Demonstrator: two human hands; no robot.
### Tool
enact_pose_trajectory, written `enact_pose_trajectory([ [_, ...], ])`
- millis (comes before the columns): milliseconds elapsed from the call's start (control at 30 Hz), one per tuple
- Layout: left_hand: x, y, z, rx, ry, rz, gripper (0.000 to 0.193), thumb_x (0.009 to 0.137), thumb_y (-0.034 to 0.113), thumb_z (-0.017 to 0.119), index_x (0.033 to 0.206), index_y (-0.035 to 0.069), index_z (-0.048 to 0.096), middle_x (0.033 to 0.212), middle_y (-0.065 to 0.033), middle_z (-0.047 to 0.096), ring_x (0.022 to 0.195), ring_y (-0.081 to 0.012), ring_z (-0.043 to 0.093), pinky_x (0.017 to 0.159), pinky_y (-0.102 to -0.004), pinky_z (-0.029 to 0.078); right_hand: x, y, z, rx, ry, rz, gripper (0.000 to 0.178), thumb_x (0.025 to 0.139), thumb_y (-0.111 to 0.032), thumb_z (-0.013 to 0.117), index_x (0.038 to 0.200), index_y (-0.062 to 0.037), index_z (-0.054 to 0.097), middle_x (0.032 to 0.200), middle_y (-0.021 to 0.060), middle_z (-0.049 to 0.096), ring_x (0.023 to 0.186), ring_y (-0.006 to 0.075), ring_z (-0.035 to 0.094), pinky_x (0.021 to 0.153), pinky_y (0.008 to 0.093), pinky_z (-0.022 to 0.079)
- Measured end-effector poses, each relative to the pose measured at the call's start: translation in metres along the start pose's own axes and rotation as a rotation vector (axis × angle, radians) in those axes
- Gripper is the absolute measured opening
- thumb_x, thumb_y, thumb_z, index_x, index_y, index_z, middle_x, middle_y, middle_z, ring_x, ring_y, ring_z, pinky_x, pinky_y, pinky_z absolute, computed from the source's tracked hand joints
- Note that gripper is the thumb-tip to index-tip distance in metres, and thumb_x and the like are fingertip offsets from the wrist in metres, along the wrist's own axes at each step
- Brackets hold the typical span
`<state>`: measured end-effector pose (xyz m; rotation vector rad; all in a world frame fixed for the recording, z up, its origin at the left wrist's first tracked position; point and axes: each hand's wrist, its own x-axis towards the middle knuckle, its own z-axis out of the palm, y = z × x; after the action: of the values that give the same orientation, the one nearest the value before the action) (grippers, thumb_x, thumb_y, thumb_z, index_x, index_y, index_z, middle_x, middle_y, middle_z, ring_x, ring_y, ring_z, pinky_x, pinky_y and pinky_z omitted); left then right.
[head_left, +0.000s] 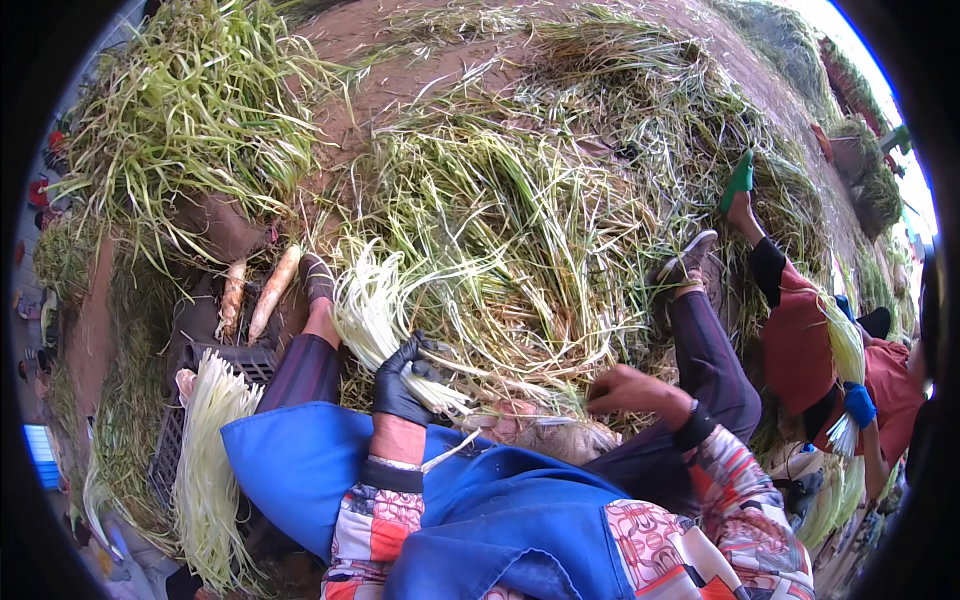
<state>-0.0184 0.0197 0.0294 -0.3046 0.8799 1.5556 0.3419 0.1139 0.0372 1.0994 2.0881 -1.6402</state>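
My left hand (403, 382), in a black glove, is closed around the lower ends of a bunch of pale, chive-like stalks (372, 310). Their thin tips fan out away from me over the heap. My right hand (636, 390) is bare, with bent fingers held close together to the right of the bunch, above my lap. Whether a small piece is between those fingers is hidden. Under and between the hands lies a pale, rounded bundle or sack (570, 438), partly covered. A few loose stalks (452, 452) hang down onto my blue apron (300, 445).
Ahead between my legs spreads a heap of green and straw-coloured leaves (500, 240). At left, a pale stalk bundle (212, 450) rests on a dark plastic crate (165, 455), near two long orange-tan pieces (272, 295). A co-worker in red (800, 335) sits at right, a blue-gloved hand (858, 404) holding stalks.
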Motion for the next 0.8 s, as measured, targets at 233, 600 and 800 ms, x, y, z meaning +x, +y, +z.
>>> enact_pose_trajectory([
  [233,0.001,-0.011,0.004,0.253,-0.086,0.010,0.027,0.087,0.013,0.065,0.109,-0.003,0.062,0.084,-0.0052,0.064,0.054,-0.0090,0.052,0.049,-0.0256,0.044,0.006,0.021,-0.033,-0.666,0.462,0.115,0.026,0.084,-0.023,0.064,0.102,-0.0062,0.068,0.090,0.0132,0.066,0.082,0.0288,0.065,0.070,0.0411,0.053],
  [600,0.015,-0.035,-0.015,0.276,0.055,-0.006,0.018,0.084,0.008,0.063,0.099,0.000,0.066,0.078,-0.0060,0.066,0.061,-0.0152,0.060,0.054,-0.0258,0.048,0.164,-0.151,0.061,0.274,0.734,-0.276,0.035,0.085,-0.032,0.066,0.086,0.0030,0.069,0.075,0.0095,0.063,0.061,0.0179,0.057,0.056,0.0320,0.047],
  [800,0.016,-0.024,-0.017,0.470,0.123,-0.073,0.016,0.075,0.002,0.067,0.090,-0.003,0.067,0.075,-0.0097,0.067,0.063,-0.0198,0.064,0.058,-0.0291,0.051,0.136,-0.162,-0.021,1.193,0.993,-0.340,0.013,0.097,-0.015,0.051,0.094,-0.0024,0.054,0.075,0.0044,0.058,0.057,0.0093,0.054,0.049,0.0226,0.046],
])
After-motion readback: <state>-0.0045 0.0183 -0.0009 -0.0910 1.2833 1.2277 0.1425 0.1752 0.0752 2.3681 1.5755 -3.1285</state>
